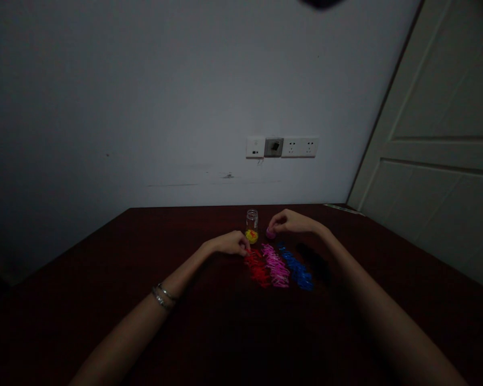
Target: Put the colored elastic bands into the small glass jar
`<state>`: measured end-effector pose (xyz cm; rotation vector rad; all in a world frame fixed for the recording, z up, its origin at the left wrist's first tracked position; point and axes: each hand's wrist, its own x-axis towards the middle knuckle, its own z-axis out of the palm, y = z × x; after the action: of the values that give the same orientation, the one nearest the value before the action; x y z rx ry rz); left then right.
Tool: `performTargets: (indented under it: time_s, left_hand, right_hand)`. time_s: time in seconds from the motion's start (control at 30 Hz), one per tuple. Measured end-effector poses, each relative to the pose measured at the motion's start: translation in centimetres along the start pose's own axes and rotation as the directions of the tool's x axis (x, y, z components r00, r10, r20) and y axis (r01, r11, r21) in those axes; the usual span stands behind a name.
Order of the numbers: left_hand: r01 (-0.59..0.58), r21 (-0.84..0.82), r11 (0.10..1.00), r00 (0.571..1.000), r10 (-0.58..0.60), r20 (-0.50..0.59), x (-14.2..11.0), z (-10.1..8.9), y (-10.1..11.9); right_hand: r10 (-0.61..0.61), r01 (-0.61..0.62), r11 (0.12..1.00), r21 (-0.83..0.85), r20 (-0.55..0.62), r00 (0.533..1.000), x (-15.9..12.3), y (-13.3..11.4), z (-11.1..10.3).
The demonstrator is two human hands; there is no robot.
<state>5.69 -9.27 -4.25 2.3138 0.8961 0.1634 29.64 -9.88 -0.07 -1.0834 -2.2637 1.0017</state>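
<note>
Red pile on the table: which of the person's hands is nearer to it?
Left. The left hand has its fingertips at the pile's far end; the right hand is farther off, beyond the pink pile, fingers at a small pink object.

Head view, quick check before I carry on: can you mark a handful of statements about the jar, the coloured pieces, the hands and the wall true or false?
1. The pink pieces lie between the red pieces and the blue pieces. True.
2. The glass jar lies on its side. False: it stands upright, with yellow pieces low inside.
3. The left hand is at the blue pieces. False: its fingers are at the far end of the red pieces.
4. The right hand is at a small round pink object. True.
5. The wall sockets are below the tabletop. False: they are on the wall above it.
</note>
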Motion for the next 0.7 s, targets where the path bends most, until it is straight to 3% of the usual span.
performTargets:
  time_s: [0.17, 0.37, 0.53, 0.7]
  left_hand:
    - [-0.040, -0.028, 0.999, 0.997, 0.038, -0.066, -0.5, -1.2, 0.6]
    - [-0.103, -0.030, 0.994, 0.975, 0.095, -0.200, -0.7, -4.6, 2.0]
    - [-0.157, -0.012, 0.988, 0.950, 0.148, -0.274, 1.1, -7.3, 3.0]
    - [-0.169, 0.016, 0.985, 0.939, 0.166, -0.300, 3.3, -8.2, 2.8]
  right_hand:
    - [-0.021, 0.021, 0.998, -0.058, 0.002, 1.000, 0.0, 0.2, -0.2]
    - [0.008, -0.018, 0.988, -0.155, -0.063, 0.998, 0.2, 0.7, -0.4]
    - [-0.010, -0.017, 0.981, -0.191, -0.138, 0.990, 0.3, 0.7, -0.1]
    - [-0.026, -0.003, 0.983, -0.181, -0.160, 0.987, 0.3, 0.3, 0.0]
